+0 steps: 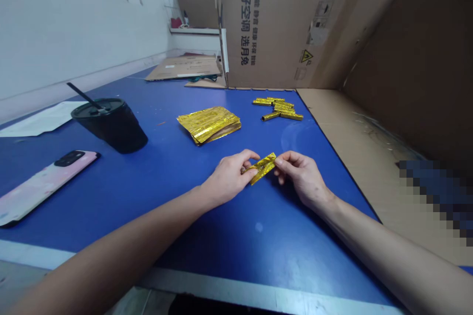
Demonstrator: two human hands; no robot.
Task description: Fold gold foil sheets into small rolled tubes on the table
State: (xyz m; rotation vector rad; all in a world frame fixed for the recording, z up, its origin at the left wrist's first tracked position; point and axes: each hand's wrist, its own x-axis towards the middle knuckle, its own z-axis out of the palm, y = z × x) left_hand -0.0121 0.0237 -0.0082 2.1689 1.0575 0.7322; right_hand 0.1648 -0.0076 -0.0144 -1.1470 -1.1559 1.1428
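Observation:
A partly rolled sheet of gold foil paper [263,167] is held between my two hands above the blue table. My left hand [232,174] pinches its left end between thumb and fingers. At the upper right end, the thumb and fingertips of my right hand [301,174] close on the foil's edge. Beyond my left hand lies a stack of flat gold foil sheets [210,123], its layers slightly fanned. Farther back on the right sits a loose pile of several small rolled gold foil tubes [283,108].
A black lidded cup with a straw [114,125] stands at the left, near a phone in a pastel case [44,184] and a white paper sheet [40,119]. A large cardboard box [281,24] walls the back and right. Flattened cardboard [185,67] lies at the far left.

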